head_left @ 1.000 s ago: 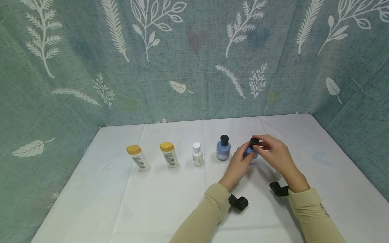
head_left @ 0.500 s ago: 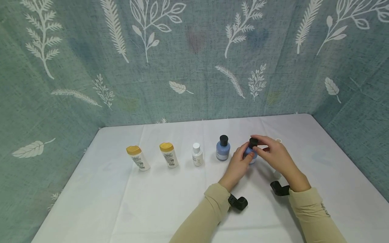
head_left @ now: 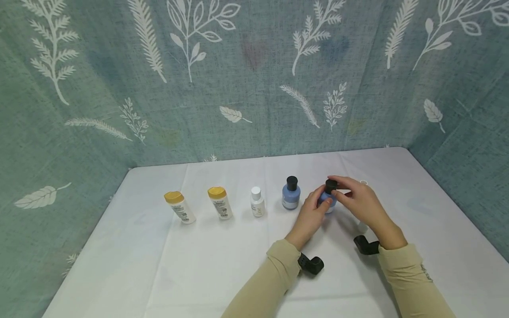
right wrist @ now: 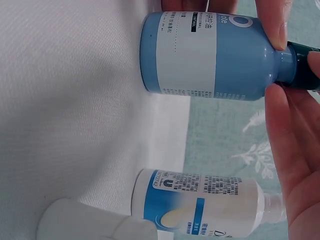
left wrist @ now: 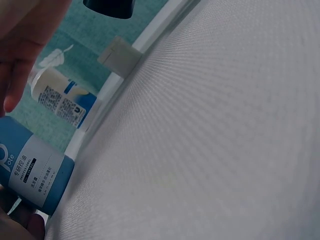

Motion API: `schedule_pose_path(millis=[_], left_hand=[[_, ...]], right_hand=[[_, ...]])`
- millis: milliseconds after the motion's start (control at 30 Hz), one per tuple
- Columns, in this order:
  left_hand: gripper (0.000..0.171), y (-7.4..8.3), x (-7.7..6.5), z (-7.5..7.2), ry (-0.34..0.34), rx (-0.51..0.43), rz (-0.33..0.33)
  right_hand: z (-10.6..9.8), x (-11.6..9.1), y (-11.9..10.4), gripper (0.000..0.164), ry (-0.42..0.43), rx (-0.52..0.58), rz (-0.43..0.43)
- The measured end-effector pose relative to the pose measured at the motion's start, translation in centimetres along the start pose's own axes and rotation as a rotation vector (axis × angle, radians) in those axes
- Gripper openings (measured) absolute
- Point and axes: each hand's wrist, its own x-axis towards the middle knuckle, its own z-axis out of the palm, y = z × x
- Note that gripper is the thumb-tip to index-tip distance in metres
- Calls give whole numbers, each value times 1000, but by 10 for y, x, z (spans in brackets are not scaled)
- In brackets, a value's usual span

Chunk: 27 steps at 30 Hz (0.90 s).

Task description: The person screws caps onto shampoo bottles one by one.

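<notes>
A blue bottle [head_left: 332, 205] with a pale label stands on the white table, tilted in neither wrist view relative to the tabletop. My left hand [head_left: 309, 217] grips its body from the left. Fingers of my right hand [head_left: 362, 204] pinch its black cap [head_left: 330, 185] from the right. In the right wrist view, the blue bottle [right wrist: 240, 57] shows its neck just under the cap [right wrist: 304, 65]. Behind my right hand is a white bottle [right wrist: 225, 205] with a clear neck, mostly hidden in the head view. A small white object [head_left: 362, 227] lies below that hand.
To the left, in a row, stand another blue bottle [head_left: 291, 197], a white bottle [head_left: 257, 204] and two yellow-capped white bottles [head_left: 222, 206], [head_left: 182, 210]. Black wrist-camera mounts [head_left: 312, 265] jut from both wrists. A patterned green cloth [head_left: 254, 88] hangs behind the table [head_left: 214, 265].
Both hands keep their hold on the blue bottle and its black cap, with barely any movement. The head view shifts very slightly.
</notes>
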Motion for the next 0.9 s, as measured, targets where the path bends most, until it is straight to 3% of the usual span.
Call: schedule_pose_path(millis=[600, 900], left_hand=[[47, 0, -1, 0, -10, -35, -4], [48, 1, -1, -1, -3, -21, -1]], right_hand=[[0, -2, -2, 40, 49, -10, 30], [-1, -1, -3, 41, 21, -1, 19]])
